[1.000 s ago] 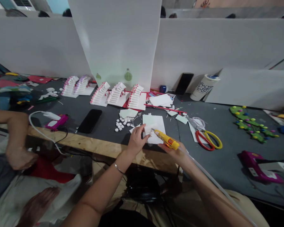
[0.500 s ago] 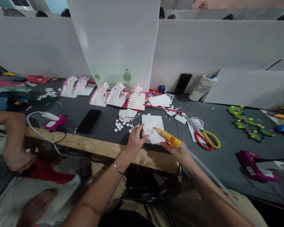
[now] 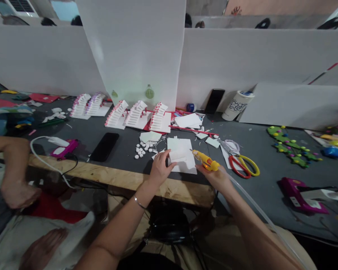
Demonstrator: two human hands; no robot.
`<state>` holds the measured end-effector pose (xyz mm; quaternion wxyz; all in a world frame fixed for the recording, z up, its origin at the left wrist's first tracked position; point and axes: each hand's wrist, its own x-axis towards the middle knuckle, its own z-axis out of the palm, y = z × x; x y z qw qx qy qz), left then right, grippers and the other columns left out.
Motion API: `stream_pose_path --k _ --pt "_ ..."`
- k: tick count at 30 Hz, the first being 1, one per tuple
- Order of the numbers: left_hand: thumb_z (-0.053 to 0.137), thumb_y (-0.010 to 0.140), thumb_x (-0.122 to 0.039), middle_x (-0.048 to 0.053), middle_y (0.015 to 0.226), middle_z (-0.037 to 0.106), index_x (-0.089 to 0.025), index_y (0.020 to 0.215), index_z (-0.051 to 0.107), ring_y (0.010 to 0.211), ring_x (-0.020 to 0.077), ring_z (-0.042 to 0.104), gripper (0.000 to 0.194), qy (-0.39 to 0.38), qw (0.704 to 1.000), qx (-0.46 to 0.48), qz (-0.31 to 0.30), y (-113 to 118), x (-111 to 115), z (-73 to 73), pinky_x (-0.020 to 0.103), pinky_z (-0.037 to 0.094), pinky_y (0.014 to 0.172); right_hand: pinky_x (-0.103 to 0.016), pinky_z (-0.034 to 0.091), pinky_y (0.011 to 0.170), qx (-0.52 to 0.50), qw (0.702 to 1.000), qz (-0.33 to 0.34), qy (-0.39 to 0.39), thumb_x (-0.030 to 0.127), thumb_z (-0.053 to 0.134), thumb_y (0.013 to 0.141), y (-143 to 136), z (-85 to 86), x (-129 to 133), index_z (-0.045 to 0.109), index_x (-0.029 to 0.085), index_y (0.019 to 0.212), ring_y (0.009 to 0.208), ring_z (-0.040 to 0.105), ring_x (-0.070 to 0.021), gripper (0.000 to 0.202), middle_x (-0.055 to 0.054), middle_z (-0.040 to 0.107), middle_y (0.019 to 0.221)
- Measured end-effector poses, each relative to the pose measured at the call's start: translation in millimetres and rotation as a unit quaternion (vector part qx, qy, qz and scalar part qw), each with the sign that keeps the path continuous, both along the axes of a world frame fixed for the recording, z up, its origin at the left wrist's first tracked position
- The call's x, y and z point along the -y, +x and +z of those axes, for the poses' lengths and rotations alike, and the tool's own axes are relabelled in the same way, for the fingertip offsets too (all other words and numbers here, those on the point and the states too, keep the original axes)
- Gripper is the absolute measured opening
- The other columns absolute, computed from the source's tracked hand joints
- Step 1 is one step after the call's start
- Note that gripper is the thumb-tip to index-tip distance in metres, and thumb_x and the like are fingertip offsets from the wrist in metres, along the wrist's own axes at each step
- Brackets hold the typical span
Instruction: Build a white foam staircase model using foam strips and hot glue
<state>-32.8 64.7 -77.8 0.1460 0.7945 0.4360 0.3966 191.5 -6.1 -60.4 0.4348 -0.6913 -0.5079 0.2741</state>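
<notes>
Between the thumb and fingers of my left hand is a small white paper piece, held above a white sheet near the table's front edge. My right hand grips a yellow glue gun, its nozzle pointing left, a short gap from the small piece. A long clear glue stick trails from the back of the gun. Small white round pieces and paper offcuts lie left of the sheet.
Red-and-yellow scissors lie to the right, beyond them a magenta power strip. A black phone lies left. White stepped models stand behind, near a patterned cup. Another person's arm is at far left.
The glue gun and my right hand have moved right, so the nozzle is away from the small white piece. My left hand still holds that piece. The view has shifted slightly.
</notes>
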Motion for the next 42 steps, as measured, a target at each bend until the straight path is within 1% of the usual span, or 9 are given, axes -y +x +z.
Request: stream_pose_path --k 3,8,16,22,27,30,32,36,42 --pt "0.073 0.077 -0.037 0.01 0.109 0.064 -0.02 0.121 0.055 0.105 0.0273 0.058 0.05 0.012 0.998 -0.064 0.007 1.5 0.0 1.2 0.042 0.046 0.089 -0.029 0.037 0.041 -0.005 0.999 -0.021 -0.05 0.052 0.07 0.067 11.6 10.1 0.2 0.062 0.021 0.06 0.043 0.05 -0.0163 0.033 0.0 0.055 0.046" --pt "0.076 0.073 -0.041 0.01 0.11 0.064 -0.019 0.116 0.059 0.109 0.0295 0.054 0.051 0.003 0.991 -0.132 0.025 3.3 0.9 2.3 0.045 0.044 0.091 -0.024 0.032 0.034 -0.207 0.972 0.001 -0.115 0.067 0.065 0.068 22.9 22.2 -7.9 0.067 0.018 0.072 0.036 0.044 -0.011 0.05 0.001 0.052 0.045" --pt "0.069 0.08 -0.035 0.011 0.114 0.066 -0.017 0.12 0.058 0.11 0.0284 0.055 0.045 -0.045 0.991 -0.123 0.009 0.1 -1.3 7.9 0.045 0.043 0.092 -0.037 0.057 0.053 -0.282 0.946 -0.035 -0.157 0.061 0.075 0.064 35.9 22.3 -30.8 0.064 0.021 0.064 0.056 0.063 -0.0208 0.042 -0.007 0.066 0.063" --pt "0.066 0.082 -0.028 0.008 0.115 0.066 -0.02 0.125 0.055 0.113 0.0265 0.054 0.045 -0.111 0.982 -0.152 0.007 0.9 -2.4 18.3 0.043 0.04 0.097 -0.033 0.051 0.06 -0.001 0.99 0.006 -0.142 0.058 0.064 0.074 62.3 20.2 -16.3 0.07 0.016 0.075 0.068 0.065 -0.0232 0.043 -0.007 0.069 0.067" --pt "0.066 0.083 -0.03 0.007 0.117 0.066 -0.02 0.126 0.054 0.11 0.0265 0.055 0.046 -0.138 0.974 -0.177 0.008 2.6 -4.9 28.2 0.042 0.038 0.096 -0.035 0.052 0.067 0.23 0.973 -0.016 -0.025 0.043 0.058 0.082 52.4 18.1 4.4 0.068 0.015 0.089 0.073 0.065 -0.0232 0.031 -0.01 0.07 0.082" --pt "0.066 0.083 -0.031 0.007 0.117 0.066 -0.022 0.127 0.053 0.109 0.0267 0.055 0.047 -0.139 0.972 -0.189 0.0 4.4 -6.3 33.1 0.043 0.037 0.096 -0.04 0.052 0.083 0.289 0.943 0.107 0.129 0.029 0.044 0.092 18.9 13.8 8.4 0.067 0.018 0.103 0.097 0.063 -0.0247 0.027 -0.012 0.068 0.103" --pt "0.067 0.082 -0.03 0.006 0.116 0.066 -0.022 0.127 0.053 0.109 0.0265 0.055 0.048 -0.133 0.972 -0.193 -0.004 5.9 -7.3 35.3 0.043 0.037 0.096 -0.043 0.05 0.091 0.332 0.914 0.171 0.16 0.019 0.041 0.093 -4.9 10.4 7.4 0.063 0.019 0.116 0.105 0.06 -0.0244 0.031 -0.011 0.065 0.114" --pt "0.068 0.081 -0.029 0.006 0.114 0.066 -0.022 0.126 0.053 0.108 0.0257 0.055 0.048 -0.125 0.972 -0.2 -0.013 8.7 -9.3 37.4 0.04 0.038 0.093 -0.04 0.05 0.092 0.413 0.872 0.226 0.135 0.009 0.045 0.089 -32.2 2.9 4.2 0.058 0.016 0.125 0.105 0.057 -0.0237 0.039 -0.011 0.063 0.122" --pt "0.067 0.082 -0.026 0.005 0.111 0.067 -0.023 0.126 0.053 0.104 0.0245 0.056 0.047 -0.13 0.97 -0.202 -0.023 10.3 -12.4 37.5 0.038 0.04 0.089 -0.038 0.049 0.086 0.479 0.839 0.241 0.095 0.006 0.048 0.086 -35.5 -5.7 6.0 0.057 0.012 0.128 0.104 0.054 -0.025 0.043 -0.012 0.062 0.124"
